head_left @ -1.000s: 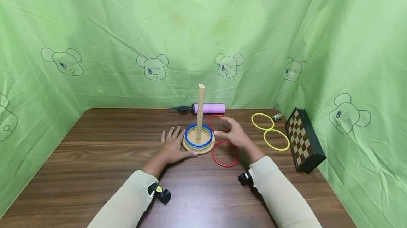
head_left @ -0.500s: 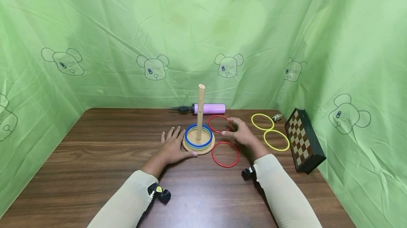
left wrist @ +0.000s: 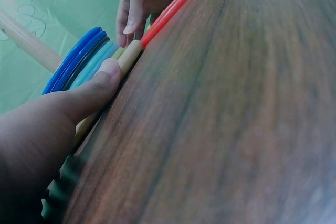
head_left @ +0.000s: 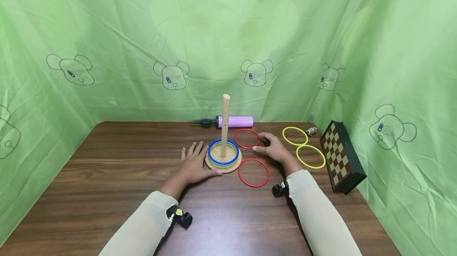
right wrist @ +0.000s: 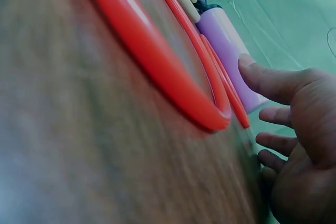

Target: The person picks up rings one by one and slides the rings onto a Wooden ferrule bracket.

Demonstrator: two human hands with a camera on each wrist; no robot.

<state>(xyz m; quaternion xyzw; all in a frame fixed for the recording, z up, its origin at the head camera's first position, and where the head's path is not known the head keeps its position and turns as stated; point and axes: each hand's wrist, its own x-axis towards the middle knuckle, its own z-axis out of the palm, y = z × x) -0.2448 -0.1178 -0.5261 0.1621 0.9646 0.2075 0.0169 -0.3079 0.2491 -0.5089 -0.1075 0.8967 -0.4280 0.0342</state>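
1. Left hand [head_left: 194, 168], left of centre: grip spread, straight fingers lying along the left side of the round wooden base [head_left: 217, 156]. The left wrist view shows the thumb [left wrist: 109, 70] resting on the base's rim, beside the stacked rings.
2. Base lies flat on the brown counter [head_left: 125, 176], centre of frame. A wooden peg [head_left: 225, 123] stands upright from it.
3. Around the peg's foot, on the base: stacked rings [left wrist: 77, 57], dark blue uppermost, lighter blue and pale yellow below.
4. Behind the peg, at the counter's far edge: lilac cylinder [head_left: 240, 121], its black tapered end pointing left.
5. Right of the base, two red rings flat on the counter: far red ring [head_left: 235, 137] just right of centre, near red ring [head_left: 254, 185] lower in the frame.
6. Right hand [head_left: 276, 151], right of centre: grip spread, thumb and fingers parted at the right edge of the far red ring. Contact cannot be told.
7. Farther right: two yellow rings, the far one [head_left: 294, 128] just behind the near one [head_left: 311, 167].
8. Beside the far yellow ring: small patterned object [head_left: 312, 131], detail too small to read.
9. Right side of frame: checkered box [head_left: 335, 153] with black sides.
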